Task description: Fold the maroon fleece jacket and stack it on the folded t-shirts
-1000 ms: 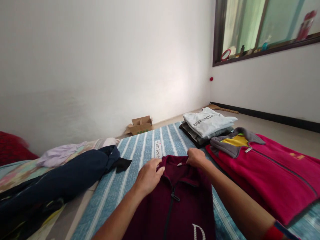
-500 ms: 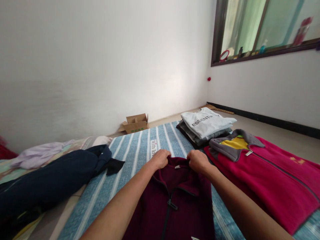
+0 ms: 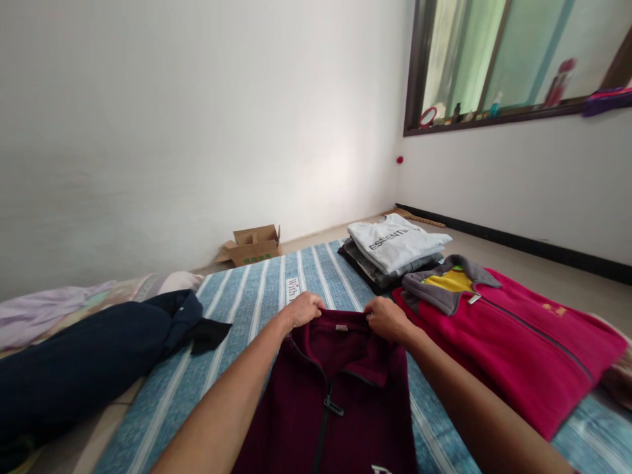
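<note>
A maroon zip-up fleece (image 3: 340, 401) lies flat on a blue striped mat (image 3: 237, 342) right in front of me. My left hand (image 3: 303, 308) is closed on the left side of its collar. On the collar's right side my right hand (image 3: 386, 318) is closed too. Both hands pinch the top edge of the collar, a hand's width apart. The zipper pull sits just below, between my forearms.
A pink fleece with a grey collar (image 3: 508, 336) lies to the right. Behind it is a stack of folded shirts (image 3: 392, 247). A dark navy garment (image 3: 83, 359) lies at the left, and a small cardboard box (image 3: 253, 244) sits by the wall.
My left hand moved from the fleece's shoulder up to the collar and closed on it. Both hands now hold the collar's top edge. The view has swung slightly to the right.
</note>
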